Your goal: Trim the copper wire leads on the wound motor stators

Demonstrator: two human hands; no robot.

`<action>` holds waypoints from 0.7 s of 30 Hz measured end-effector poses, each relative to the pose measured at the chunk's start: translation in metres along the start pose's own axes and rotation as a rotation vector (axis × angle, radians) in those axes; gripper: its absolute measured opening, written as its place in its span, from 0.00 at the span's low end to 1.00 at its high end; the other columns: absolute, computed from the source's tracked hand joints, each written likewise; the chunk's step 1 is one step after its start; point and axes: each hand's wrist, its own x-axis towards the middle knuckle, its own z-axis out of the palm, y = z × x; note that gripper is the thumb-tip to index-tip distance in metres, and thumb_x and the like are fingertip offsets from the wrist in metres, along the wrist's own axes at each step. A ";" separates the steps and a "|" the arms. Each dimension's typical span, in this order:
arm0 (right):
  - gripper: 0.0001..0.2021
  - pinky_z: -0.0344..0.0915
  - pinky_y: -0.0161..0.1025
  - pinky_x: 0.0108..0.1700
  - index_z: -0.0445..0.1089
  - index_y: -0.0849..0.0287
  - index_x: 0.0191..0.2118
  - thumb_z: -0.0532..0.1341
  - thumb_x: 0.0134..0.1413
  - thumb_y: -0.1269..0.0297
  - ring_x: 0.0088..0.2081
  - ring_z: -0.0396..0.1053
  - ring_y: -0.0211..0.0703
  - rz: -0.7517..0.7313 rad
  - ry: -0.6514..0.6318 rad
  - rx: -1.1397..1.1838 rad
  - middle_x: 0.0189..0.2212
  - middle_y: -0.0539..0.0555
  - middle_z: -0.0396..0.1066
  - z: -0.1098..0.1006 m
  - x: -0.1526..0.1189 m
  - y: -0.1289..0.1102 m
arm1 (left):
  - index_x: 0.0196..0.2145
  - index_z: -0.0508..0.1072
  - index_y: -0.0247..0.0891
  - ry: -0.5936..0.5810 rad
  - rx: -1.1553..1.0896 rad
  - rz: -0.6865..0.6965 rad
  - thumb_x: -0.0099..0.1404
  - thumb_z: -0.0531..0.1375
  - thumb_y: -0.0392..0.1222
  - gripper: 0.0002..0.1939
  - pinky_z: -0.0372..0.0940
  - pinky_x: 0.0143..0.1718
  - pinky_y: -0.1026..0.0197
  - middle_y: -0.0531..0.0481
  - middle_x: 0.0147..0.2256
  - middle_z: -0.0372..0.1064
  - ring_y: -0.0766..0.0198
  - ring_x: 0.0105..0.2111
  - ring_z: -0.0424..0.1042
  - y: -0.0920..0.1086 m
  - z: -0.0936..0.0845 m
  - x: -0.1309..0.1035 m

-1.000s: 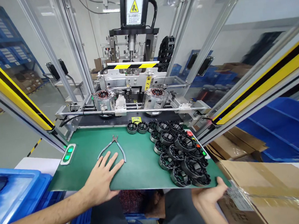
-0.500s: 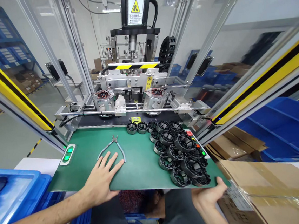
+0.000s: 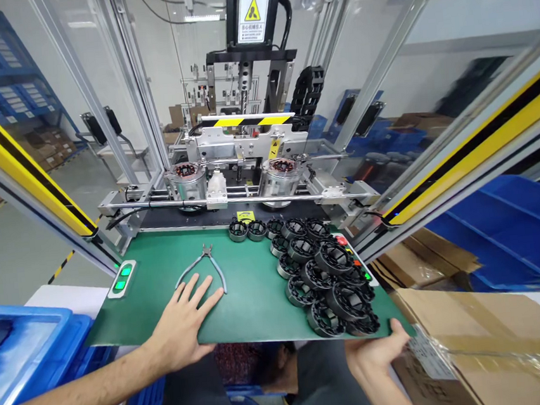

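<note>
My left hand (image 3: 183,322) lies flat with spread fingers on the green work surface (image 3: 250,293), its fingertips near the blue-handled pliers (image 3: 207,253), whose handles are spread apart. At the front right edge of that surface is my right hand (image 3: 379,348), thumb on top and the other fingers hidden below the edge. Black ring-shaped parts (image 3: 335,257) are piled on the right of the surface, some stacked on others, with a few in a row at the back. Two metal fixtures (image 3: 186,182) hold rings with copper windings behind the surface.
A machine head with a striped bar (image 3: 247,121) stands behind the surface. Green buttons (image 3: 122,279) are at its left, a red button (image 3: 342,240) at its right. Blue trays (image 3: 30,340) flank the left; a cardboard box (image 3: 492,327) and blue bins (image 3: 530,228) are at right.
The machine head with the warning sign and striped bar has shifted slightly to the right. Both of my hands, the pliers and the black rings have stayed in place.
</note>
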 end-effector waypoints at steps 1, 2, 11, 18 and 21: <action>0.26 0.82 0.60 0.57 0.79 0.53 0.41 0.66 0.40 0.41 0.56 0.81 0.60 -0.001 -0.002 0.002 0.52 0.51 0.85 0.000 0.000 0.000 | 0.84 0.55 0.52 0.005 0.000 0.001 0.64 0.73 0.55 0.57 0.45 0.82 0.24 0.42 0.86 0.39 0.28 0.85 0.41 0.000 0.001 0.000; 0.25 0.82 0.60 0.57 0.79 0.53 0.42 0.66 0.40 0.41 0.55 0.81 0.59 -0.001 -0.003 0.004 0.53 0.51 0.85 0.000 0.000 0.000 | 0.84 0.55 0.53 0.010 0.000 0.003 0.64 0.73 0.56 0.57 0.46 0.82 0.24 0.42 0.86 0.39 0.28 0.85 0.41 -0.001 0.002 0.000; 0.25 0.82 0.59 0.58 0.79 0.54 0.41 0.66 0.39 0.43 0.57 0.81 0.60 -0.008 0.002 0.016 0.53 0.52 0.85 0.003 -0.003 -0.002 | 0.84 0.55 0.53 0.022 -0.001 0.007 0.64 0.73 0.55 0.57 0.47 0.82 0.25 0.42 0.86 0.41 0.29 0.85 0.42 -0.001 0.002 -0.002; 0.25 0.82 0.59 0.59 0.79 0.54 0.41 0.67 0.39 0.43 0.59 0.80 0.60 -0.019 -0.004 0.026 0.54 0.52 0.84 0.003 -0.002 -0.002 | 0.84 0.55 0.53 0.008 -0.004 0.000 0.64 0.72 0.55 0.57 0.46 0.83 0.25 0.43 0.86 0.39 0.29 0.85 0.41 0.000 0.000 -0.002; 0.25 0.82 0.58 0.59 0.79 0.54 0.42 0.67 0.40 0.43 0.59 0.80 0.59 -0.024 -0.007 0.032 0.54 0.52 0.84 0.002 0.000 -0.001 | 0.84 0.55 0.53 0.004 -0.003 -0.003 0.64 0.72 0.55 0.56 0.46 0.83 0.25 0.43 0.86 0.39 0.29 0.85 0.41 0.000 0.000 -0.002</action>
